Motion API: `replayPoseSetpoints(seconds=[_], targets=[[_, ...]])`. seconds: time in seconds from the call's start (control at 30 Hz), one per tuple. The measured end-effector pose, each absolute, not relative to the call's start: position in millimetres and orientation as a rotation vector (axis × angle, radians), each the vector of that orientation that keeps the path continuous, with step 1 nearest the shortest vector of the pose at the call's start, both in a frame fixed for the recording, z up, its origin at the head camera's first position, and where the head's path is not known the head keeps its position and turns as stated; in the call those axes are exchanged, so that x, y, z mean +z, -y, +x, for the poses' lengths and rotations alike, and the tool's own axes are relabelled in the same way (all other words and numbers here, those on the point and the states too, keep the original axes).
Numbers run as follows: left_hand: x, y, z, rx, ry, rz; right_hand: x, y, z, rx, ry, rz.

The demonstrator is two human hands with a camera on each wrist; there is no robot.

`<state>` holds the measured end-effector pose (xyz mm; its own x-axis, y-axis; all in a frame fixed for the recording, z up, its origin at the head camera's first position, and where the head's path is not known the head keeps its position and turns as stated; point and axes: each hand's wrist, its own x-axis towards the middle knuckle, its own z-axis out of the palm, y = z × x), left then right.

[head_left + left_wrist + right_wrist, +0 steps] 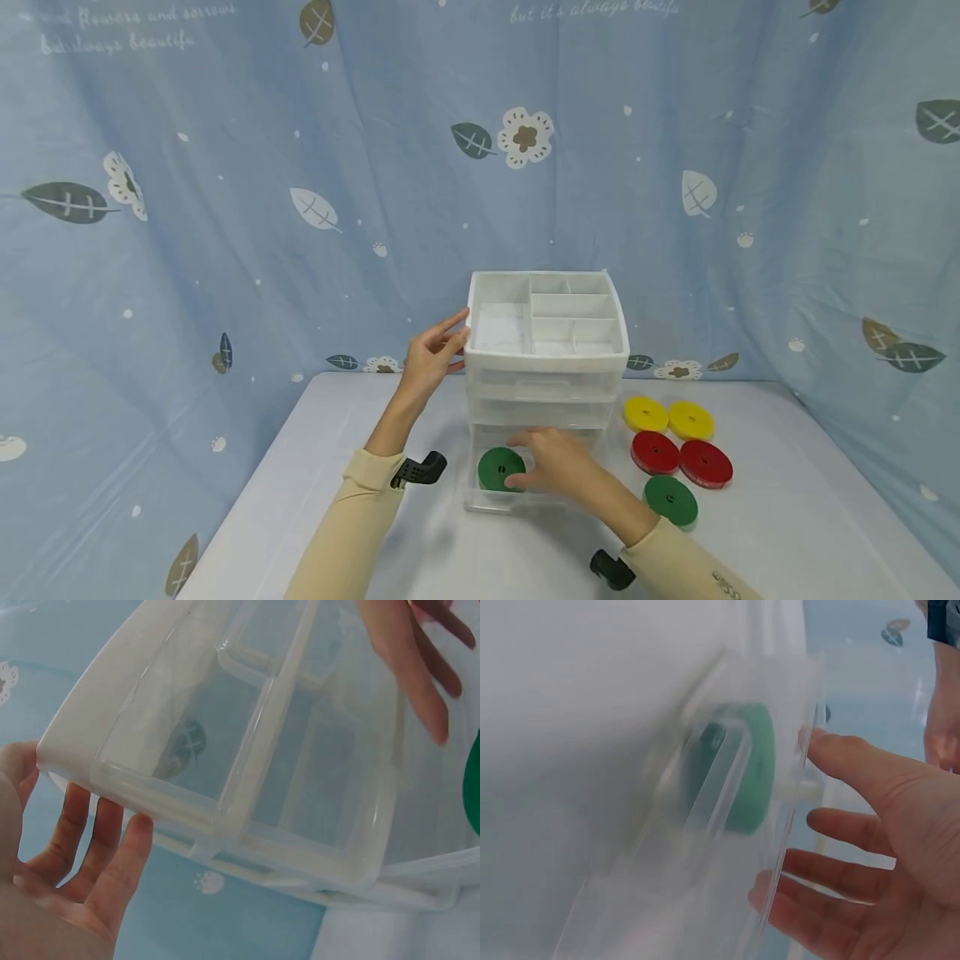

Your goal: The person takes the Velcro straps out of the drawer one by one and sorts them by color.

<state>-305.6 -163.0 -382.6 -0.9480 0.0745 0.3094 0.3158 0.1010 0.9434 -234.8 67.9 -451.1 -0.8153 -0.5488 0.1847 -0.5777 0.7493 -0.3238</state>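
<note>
A white plastic drawer cabinet [546, 357] stands on the table, its lowest clear drawer [480, 498] pulled out toward me. Inside that drawer, toward its left, lies a green ribbon roll [497, 468]; the right wrist view shows the green roll [754, 769] through the clear plastic. My left hand [431, 358] touches the cabinet's upper left side, thumb and fingers spread at its edge. Over the pulled-out drawer is my right hand [558, 462], its fingers loose and apart beside the green roll. In the right wrist view nothing is gripped by the right hand [885, 847].
Right of the cabinet lie two yellow rolls [646, 414], two red rolls [655, 453] and another green roll [671, 501]. A divided tray [501, 329] forms the cabinet's top. A blue patterned curtain [375, 167] hangs behind the white table [300, 500].
</note>
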Motion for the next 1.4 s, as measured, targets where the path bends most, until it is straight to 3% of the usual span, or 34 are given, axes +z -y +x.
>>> replayPoseSetpoints(seconds=[0.57, 1.4], targets=[[-383, 160, -305, -1.944, 2.186, -0.413, -458, -29, -243, 0.462, 3.067, 0.924], [-381, 163, -304, -1.939, 2.190, -0.417, -461, -24, -245, 0.464, 3.089, 0.947]])
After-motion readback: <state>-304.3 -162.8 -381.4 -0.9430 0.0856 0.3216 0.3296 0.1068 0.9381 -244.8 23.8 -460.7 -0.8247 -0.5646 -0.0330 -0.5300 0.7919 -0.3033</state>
